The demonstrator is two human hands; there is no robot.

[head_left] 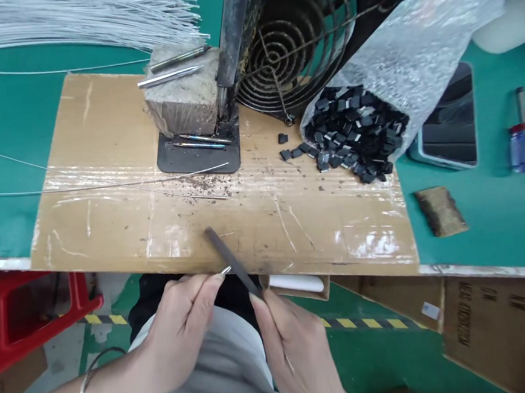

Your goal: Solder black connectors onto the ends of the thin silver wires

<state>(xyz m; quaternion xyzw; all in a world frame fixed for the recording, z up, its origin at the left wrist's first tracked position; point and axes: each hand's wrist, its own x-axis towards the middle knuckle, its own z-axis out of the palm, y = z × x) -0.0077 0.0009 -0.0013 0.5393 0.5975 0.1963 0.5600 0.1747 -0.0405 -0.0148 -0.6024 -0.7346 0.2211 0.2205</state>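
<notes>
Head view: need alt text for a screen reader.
The left hand holds a thin metal piece close to a dark flat bar in the right hand. Beyond, cardboard on a green bench bears black pieces near a fan guard.

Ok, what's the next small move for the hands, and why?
Probably a light stroke of the flat dark bar, which looks like a file, along the metal tip: the right hand grips the bar, the left hand pinches the tip, and the two touch or nearly touch by the cardboard's near edge.
</notes>
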